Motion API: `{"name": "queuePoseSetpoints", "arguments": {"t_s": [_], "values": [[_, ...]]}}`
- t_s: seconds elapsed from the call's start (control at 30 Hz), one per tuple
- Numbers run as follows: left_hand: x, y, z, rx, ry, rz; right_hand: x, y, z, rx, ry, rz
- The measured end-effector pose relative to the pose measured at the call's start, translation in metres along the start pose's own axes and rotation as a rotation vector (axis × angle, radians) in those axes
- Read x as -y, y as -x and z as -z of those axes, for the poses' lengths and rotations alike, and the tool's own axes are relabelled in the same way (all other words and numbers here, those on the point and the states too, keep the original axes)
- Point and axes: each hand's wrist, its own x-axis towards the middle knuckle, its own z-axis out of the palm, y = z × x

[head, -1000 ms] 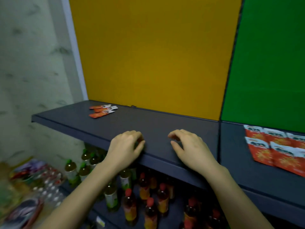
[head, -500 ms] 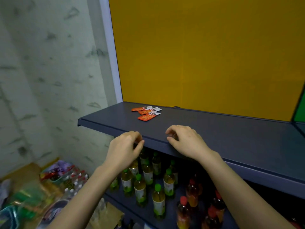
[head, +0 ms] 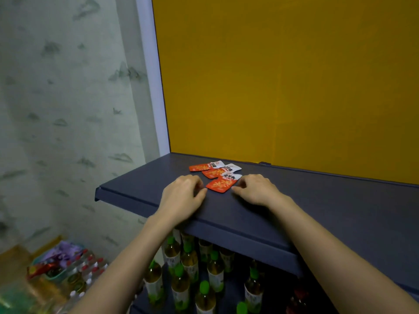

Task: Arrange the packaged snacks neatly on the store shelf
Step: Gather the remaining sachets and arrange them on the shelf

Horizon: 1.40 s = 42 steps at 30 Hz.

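Snack packets [head: 214,173] on shelf [head: 317,200], bottles [head: 181,282] underneath

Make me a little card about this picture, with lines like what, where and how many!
Snack packets: three, orange-red with white ends, lying flat and overlapping
Place: dark shelf, near its left end, before a yellow back panel
Left hand: rests on the shelf, fingers loosely curled, just left of the nearest packet
Right hand: rests the same way, just right of it
Touching the packet: too close to tell
Below: bottles with green caps
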Motion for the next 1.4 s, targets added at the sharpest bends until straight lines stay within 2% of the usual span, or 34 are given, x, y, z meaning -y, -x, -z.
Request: {"name": "queuePoseSetpoints", "arguments": {"t_s": [0.2, 0.47, 0.63, 0.83, 1.07, 1.27, 1.4], "values": [[0.032, -0.067, -0.033, 0.108, 0.003, 0.006, 0.019, -0.046, -0.01, -0.03, 0.12, -0.139], [0.052, -0.135, -0.074, 0.334, 0.009, 0.029, 0.027, -0.074, -0.023, -0.075, 0.249, -0.268], [0.051, -0.16, -0.094, 0.498, 0.005, -0.003, 0.013, -0.072, -0.017, -0.083, 0.136, -0.329], [0.038, -0.185, -0.097, 0.536, 0.021, 0.017, -0.007, -0.066, -0.013, -0.117, -0.043, -0.434], [0.032, -0.199, -0.107, 0.667, 0.438, 0.156, -0.007, -0.063, -0.012, -0.155, -0.17, -0.525], [0.028, -0.195, -0.104, 0.677, 0.538, 0.111, -0.009, -0.061, -0.013, -0.137, -0.279, -0.547], [0.031, -0.191, -0.103, 0.568, 0.629, 0.056, -0.012, -0.051, -0.012, -0.169, -0.43, -0.488]]}}
